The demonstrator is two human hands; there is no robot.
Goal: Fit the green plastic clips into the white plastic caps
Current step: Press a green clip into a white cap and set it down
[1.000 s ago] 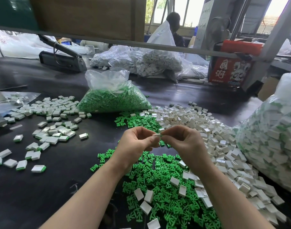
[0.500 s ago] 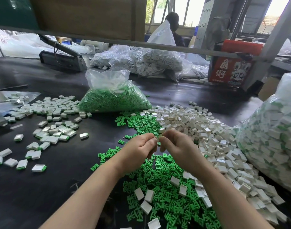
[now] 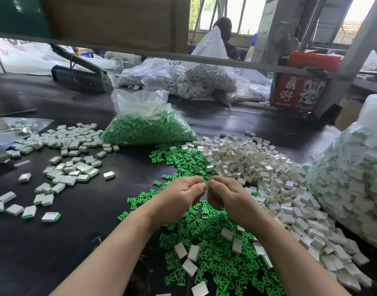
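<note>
Hands — left point(image 3: 183, 194), right point(image 3: 224, 195) — pinch one small, mostly hidden piece point(image 3: 206, 184) above green clips point(image 3: 215, 253).

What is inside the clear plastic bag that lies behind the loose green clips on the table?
The clear bag is filled with green clips, visible through the plastic. Its open top is empty and crumpled. Anything deeper in the heap is covered.

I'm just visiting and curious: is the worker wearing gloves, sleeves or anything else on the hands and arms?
No. Both the left hand and the right hand are bare, with no gloves, rings, watch or wristband visible. Both forearms are uncovered right down to the bottom edge of the picture, so no sleeve shows. The nails look short and unpainted.
</note>
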